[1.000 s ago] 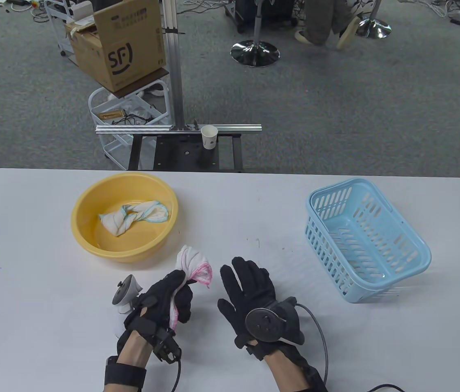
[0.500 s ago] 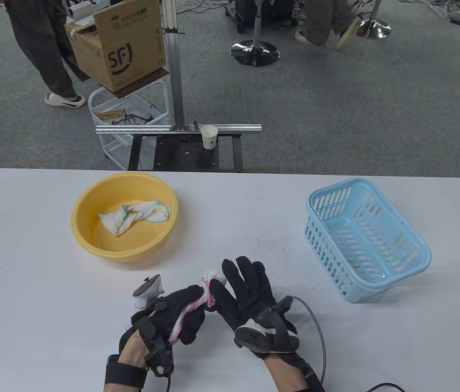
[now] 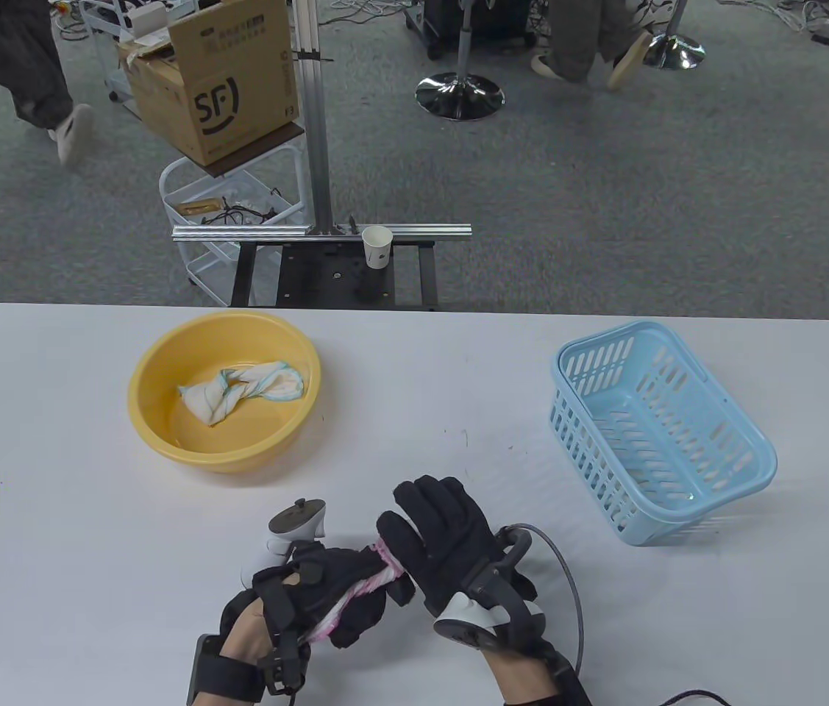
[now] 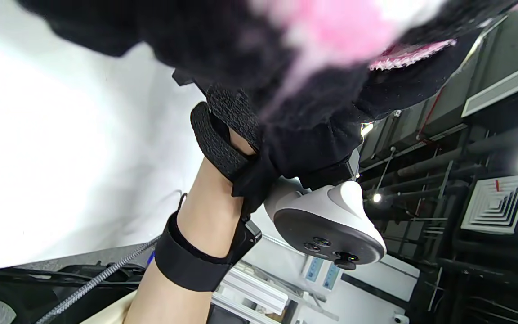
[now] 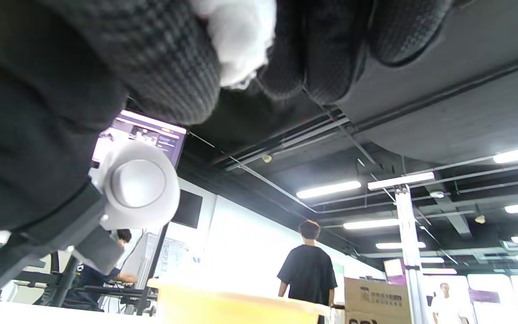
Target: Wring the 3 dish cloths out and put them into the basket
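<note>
A white dish cloth with a pink edge (image 3: 374, 581) is twisted into a rope near the table's front edge. My left hand (image 3: 326, 596) grips its lower end and my right hand (image 3: 432, 540) is curled round its upper end. The left wrist view shows the pink cloth (image 4: 331, 31) blurred among black fingers; the right wrist view shows a white tuft of the cloth (image 5: 236, 36) between my fingers. A second cloth, white with a blue-green edge (image 3: 241, 390), lies twisted in the yellow basin (image 3: 157, 368). The light blue basket (image 3: 745, 456) stands at the right with nothing in it. No third cloth is visible.
Beyond the table's far edge are a black stand with a paper cup (image 3: 377, 246), an aluminium post, a cardboard box (image 3: 215, 81) and a wire cart. A person's legs (image 3: 31, 81) cross the floor at the top left. My right hand's cable (image 3: 568, 588) trails over the table.
My right hand has closed round the free end of the pink-edged cloth. Both hands have drawn back toward the front edge, and the cloth is now twisted tight between them.
</note>
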The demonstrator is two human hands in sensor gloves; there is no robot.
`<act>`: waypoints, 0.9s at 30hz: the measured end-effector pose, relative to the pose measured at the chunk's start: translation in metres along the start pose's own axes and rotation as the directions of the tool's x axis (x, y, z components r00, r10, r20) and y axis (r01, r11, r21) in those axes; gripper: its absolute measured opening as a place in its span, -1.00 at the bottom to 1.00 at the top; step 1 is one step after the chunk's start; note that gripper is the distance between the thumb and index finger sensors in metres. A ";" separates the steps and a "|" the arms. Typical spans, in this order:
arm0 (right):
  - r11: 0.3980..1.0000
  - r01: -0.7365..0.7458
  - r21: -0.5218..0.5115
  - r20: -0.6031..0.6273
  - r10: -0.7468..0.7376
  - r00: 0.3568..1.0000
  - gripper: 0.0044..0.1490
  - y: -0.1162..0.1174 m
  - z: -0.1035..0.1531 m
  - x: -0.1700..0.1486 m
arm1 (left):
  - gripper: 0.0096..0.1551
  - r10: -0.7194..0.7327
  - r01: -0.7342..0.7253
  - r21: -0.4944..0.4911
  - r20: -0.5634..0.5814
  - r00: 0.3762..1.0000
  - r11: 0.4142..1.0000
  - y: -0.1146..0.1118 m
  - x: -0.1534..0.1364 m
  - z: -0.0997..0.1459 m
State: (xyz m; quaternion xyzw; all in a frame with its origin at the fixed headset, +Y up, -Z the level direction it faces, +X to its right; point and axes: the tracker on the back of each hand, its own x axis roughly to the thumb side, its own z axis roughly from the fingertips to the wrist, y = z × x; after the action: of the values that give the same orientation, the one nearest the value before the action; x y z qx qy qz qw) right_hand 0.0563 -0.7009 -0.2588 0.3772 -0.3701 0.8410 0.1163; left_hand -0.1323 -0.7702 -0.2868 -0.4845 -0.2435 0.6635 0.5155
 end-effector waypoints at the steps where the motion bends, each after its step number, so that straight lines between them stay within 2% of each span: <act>1: 1.000 -0.003 0.001 -0.006 0.003 1.000 -0.21 0.000 0.000 -0.001 | -0.12 -0.009 0.009 0.005 0.012 1.000 1.000 0.001 0.001 0.001; 3: 1.000 -0.003 0.020 -0.026 0.003 1.000 -0.24 -0.001 -0.001 -0.003 | -0.12 -0.033 0.033 0.017 0.012 0.999 0.999 0.002 0.004 0.002; 5: 0.998 0.016 0.054 -0.055 -0.013 0.998 -0.26 0.000 -0.001 -0.004 | -0.13 -0.109 0.110 0.055 -0.014 0.994 0.992 0.002 0.008 0.005; 6: 0.998 0.019 0.068 -0.065 -0.014 0.998 -0.27 0.002 -0.001 -0.005 | -0.15 -0.180 0.184 0.105 -0.044 0.983 0.977 0.002 0.012 0.007; 8: 0.994 0.023 0.104 -0.078 -0.014 0.997 -0.29 0.004 -0.002 -0.005 | -0.18 -0.300 0.316 0.192 -0.108 0.948 0.929 0.001 0.019 0.011; 10: 0.989 0.021 0.148 -0.091 -0.007 0.996 -0.31 0.008 -0.002 -0.004 | -0.23 -0.433 0.469 0.266 -0.184 0.882 0.842 -0.001 0.024 0.013; 13: 0.969 0.018 0.246 -0.115 0.011 0.993 -0.33 0.017 -0.001 -0.003 | -0.29 -0.597 0.692 0.335 -0.349 0.722 0.640 -0.005 0.030 0.014; 14: 0.966 0.019 0.257 -0.116 0.012 0.993 -0.34 0.019 -0.001 -0.002 | -0.30 -0.628 0.736 0.337 -0.383 0.677 0.587 -0.006 0.031 0.014; 15: 0.960 0.015 0.278 -0.121 0.019 0.993 -0.34 0.022 -0.001 -0.002 | -0.31 -0.664 0.790 0.341 -0.428 0.613 0.509 -0.007 0.032 0.013; 17: 0.949 0.021 0.315 -0.137 0.023 0.990 -0.35 0.024 -0.002 -0.001 | -0.31 -0.701 0.849 0.337 -0.481 0.527 0.408 -0.009 0.033 0.012; 20: 0.939 0.023 0.344 -0.159 0.034 0.987 -0.36 0.026 -0.004 0.001 | -0.32 -0.745 0.917 0.323 -0.547 0.382 0.234 -0.014 0.037 0.010; 22: 0.934 0.026 0.355 -0.190 0.045 0.981 -0.37 0.026 -0.005 0.003 | -0.33 -0.764 0.946 0.314 -0.592 0.257 0.076 -0.019 0.040 0.008; 23: 0.935 0.031 0.355 -0.205 0.045 0.978 -0.37 0.026 -0.006 0.003 | -0.33 -0.767 0.948 0.316 -0.601 0.224 0.029 -0.021 0.041 0.008; 24: 0.934 0.044 0.353 -0.232 0.042 0.972 -0.37 0.026 -0.006 0.003 | -0.32 -0.770 0.946 0.321 -0.615 0.171 -0.047 -0.024 0.042 0.008; 27: 0.930 0.075 0.361 -0.298 0.039 0.954 -0.37 0.025 -0.007 0.004 | -0.32 -0.764 0.928 0.326 -0.640 0.077 -0.180 -0.030 0.044 0.006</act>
State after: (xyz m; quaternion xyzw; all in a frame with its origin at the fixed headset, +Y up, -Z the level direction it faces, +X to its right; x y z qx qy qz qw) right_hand 0.0381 -0.7138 -0.2726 0.2637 -0.1806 0.9416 0.1062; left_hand -0.1243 -0.7183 -0.2771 -0.0218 -0.1736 0.1112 0.9783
